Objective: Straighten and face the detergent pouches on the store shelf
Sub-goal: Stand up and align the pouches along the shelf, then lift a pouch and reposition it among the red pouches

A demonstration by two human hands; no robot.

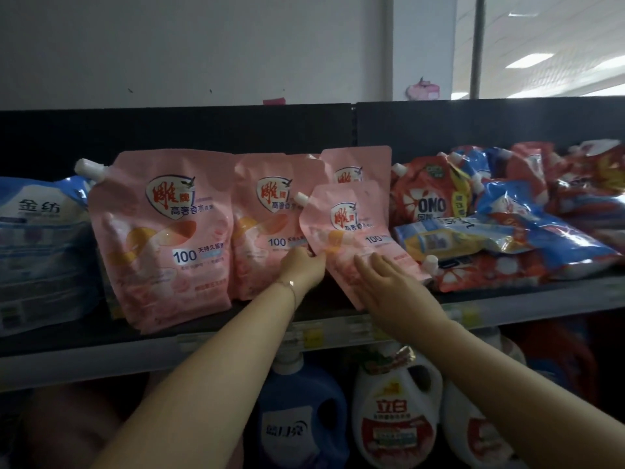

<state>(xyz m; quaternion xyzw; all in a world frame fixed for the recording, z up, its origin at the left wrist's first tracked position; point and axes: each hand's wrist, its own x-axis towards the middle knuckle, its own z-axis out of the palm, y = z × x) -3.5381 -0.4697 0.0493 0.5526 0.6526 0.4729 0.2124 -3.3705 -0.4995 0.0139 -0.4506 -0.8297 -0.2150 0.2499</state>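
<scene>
Showed a pale pink detergent pouch [351,228], glossy, with a red logo, dark lettering, a bold "100" and a white cap at its upper left corner. Sat at the front of the upper shelf [236,336], between both hands. Was pinched at its lower left edge by the left hand [302,269], fingers curled onto the film. Was pressed on its lower face by the right hand [389,282], fingers straight and flat, gripping nothing.

Overlapped a middle pink pouch [270,225] and a rear pink pouch [355,164], with a large pink pouch [162,238] upright further left and a blue-and-white pouch [40,248] beyond. Was crowded on the right by a jumbled heap of red and blue pouches [490,225]. Hung above a blue bottle [301,411] and a white bottle [395,418] on the level below.

Faced forward, print outward. Leaned off upright, long axis running from upper left to lower right, cap end up, bottom edge swung toward the heap.
</scene>
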